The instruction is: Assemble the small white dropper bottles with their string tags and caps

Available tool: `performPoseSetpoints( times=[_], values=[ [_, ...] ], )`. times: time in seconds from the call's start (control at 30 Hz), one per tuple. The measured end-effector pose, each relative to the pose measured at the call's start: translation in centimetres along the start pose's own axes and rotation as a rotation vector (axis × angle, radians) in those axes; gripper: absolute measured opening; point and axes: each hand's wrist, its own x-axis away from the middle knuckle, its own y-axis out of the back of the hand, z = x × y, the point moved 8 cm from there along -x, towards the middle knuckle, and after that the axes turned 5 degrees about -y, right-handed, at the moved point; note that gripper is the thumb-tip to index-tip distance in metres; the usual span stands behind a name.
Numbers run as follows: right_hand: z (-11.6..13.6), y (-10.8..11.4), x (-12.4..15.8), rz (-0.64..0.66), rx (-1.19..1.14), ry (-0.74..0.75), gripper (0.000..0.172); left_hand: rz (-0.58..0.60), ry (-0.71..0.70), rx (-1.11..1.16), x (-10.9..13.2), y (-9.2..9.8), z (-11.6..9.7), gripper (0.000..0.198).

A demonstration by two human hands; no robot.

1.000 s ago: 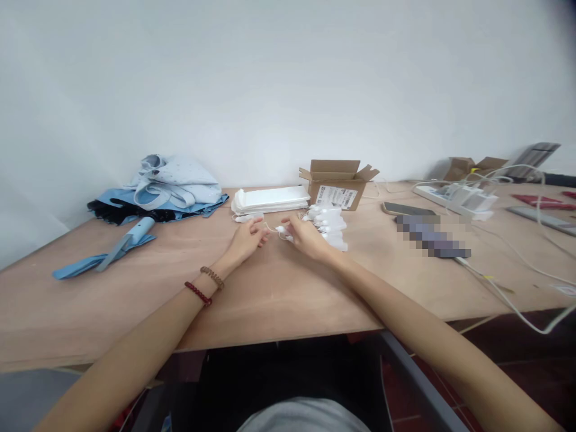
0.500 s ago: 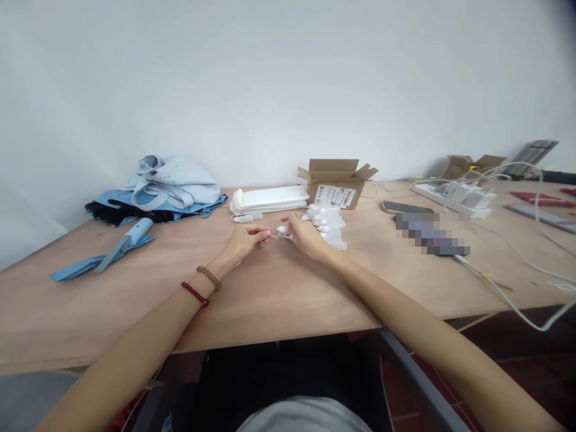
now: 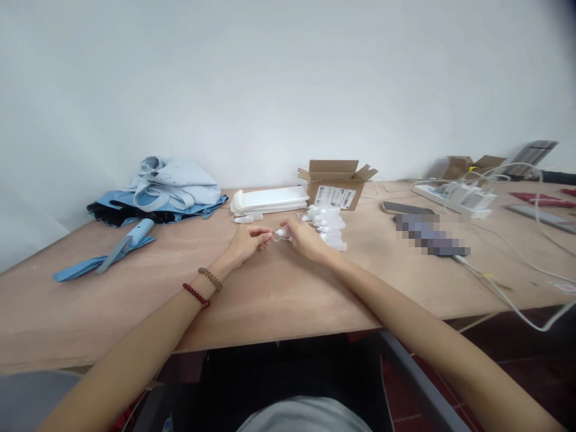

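Observation:
My right hand (image 3: 305,239) is closed around a small white bottle (image 3: 282,233), whose tip and thin looped string point left. The fingertips of my left hand (image 3: 249,243) pinch the end of that string. Several similar translucent bottles (image 3: 330,224) lie in a row just right of my right hand. One more bottle (image 3: 250,218) with a string lies beyond my left hand, in front of a stack of white flat packs (image 3: 270,198).
An open cardboard box (image 3: 335,185) stands behind the bottles. A blue umbrella (image 3: 130,240) and a pale bag (image 3: 175,183) lie at the left. Phones (image 3: 407,208), a power strip (image 3: 454,199) and white cables occupy the right side.
The string between my hands has shifted slightly, and my left fingertips have drawn closer together around it. The other things stay where they were.

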Motion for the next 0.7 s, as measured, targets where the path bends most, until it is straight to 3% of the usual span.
performPoseSetpoints(
  times=[0.57, 0.7],
  values=[
    [-0.04, -0.05, 0.04, -0.022, -0.018, 0.017, 0.04, 0.001, -0.037, -0.039, -0.28, 0.16, 0.67, 0.032],
    [0.13, 0.06, 0.09, -0.011, 0.005, 0.015, 0.035, 0.005, -0.072, -0.169, 0.01, 0.22, 0.02, 0.027]
  ],
)
